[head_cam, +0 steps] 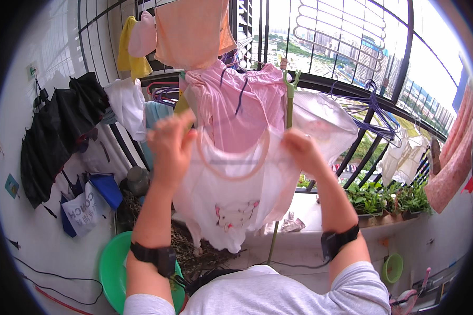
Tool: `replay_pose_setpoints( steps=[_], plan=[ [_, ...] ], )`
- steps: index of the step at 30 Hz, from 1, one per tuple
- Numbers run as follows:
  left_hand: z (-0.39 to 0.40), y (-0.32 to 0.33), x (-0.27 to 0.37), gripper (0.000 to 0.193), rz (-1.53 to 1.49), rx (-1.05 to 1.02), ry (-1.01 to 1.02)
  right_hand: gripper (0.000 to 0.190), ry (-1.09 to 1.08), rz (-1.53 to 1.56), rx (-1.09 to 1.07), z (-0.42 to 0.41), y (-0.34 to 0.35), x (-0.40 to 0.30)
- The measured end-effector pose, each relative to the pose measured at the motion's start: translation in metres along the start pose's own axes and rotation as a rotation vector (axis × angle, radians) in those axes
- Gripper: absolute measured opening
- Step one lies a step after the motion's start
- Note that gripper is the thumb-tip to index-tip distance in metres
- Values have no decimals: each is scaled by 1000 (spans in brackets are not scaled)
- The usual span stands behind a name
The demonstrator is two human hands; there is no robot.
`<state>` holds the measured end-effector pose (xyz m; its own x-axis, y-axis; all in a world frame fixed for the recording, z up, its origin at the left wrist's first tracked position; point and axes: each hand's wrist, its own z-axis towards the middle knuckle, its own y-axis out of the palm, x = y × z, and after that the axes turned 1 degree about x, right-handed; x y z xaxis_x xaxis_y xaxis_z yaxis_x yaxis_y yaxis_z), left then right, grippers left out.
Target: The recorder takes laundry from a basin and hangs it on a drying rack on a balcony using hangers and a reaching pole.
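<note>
A white T-shirt (236,197) with a pink neckband and a cartoon animal print on its chest hangs spread in front of me. My left hand (171,147), blurred, grips it by the shoulder on the left. At the opposite shoulder, my right hand (304,151) pinches the cloth. A straight dark bar shows faintly through the fabric below the neckline; what it belongs to is unclear. Just behind the shirt hangs a pink garment (240,110) with dark cords or hooks. A green forked pole (290,98) stands beside it, near my right hand.
An orange towel (187,35) hangs overhead. Purple hangers (372,114) cluster on the barred railing at right. Black folded umbrellas (49,145) and bags (86,208) hang on the left wall. Below are a green basin (112,271), dry twigs (216,252) and potted plants (364,201).
</note>
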<state>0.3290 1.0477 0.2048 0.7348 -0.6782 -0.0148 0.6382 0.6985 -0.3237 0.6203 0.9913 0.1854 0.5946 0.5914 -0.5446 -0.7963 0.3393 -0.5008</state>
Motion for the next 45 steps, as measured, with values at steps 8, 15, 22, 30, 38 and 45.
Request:
replay_pose_setpoints(
  steps=[8,15,22,30,38,45],
  plan=[
    [44,33,-27,43,-1022,-67,-1315,17,453,635,52,164,-55,44],
    [71,71,-20,29,-1131,-357,-981,19,531,568,-3,237,-29,91],
    [76,96,-54,23,-1108,127,-1012,21,485,515,-151,234,-14,96],
    [-3,97,-79,30,-896,210,-1018,28,-205,-392,453,134,-85,75],
    [-14,108,4,32,-451,196,-900,13,344,-1099,763,6,-312,220],
    [-13,112,30,26,-332,136,-737,14,307,-1202,486,6,-311,222]
  ],
)
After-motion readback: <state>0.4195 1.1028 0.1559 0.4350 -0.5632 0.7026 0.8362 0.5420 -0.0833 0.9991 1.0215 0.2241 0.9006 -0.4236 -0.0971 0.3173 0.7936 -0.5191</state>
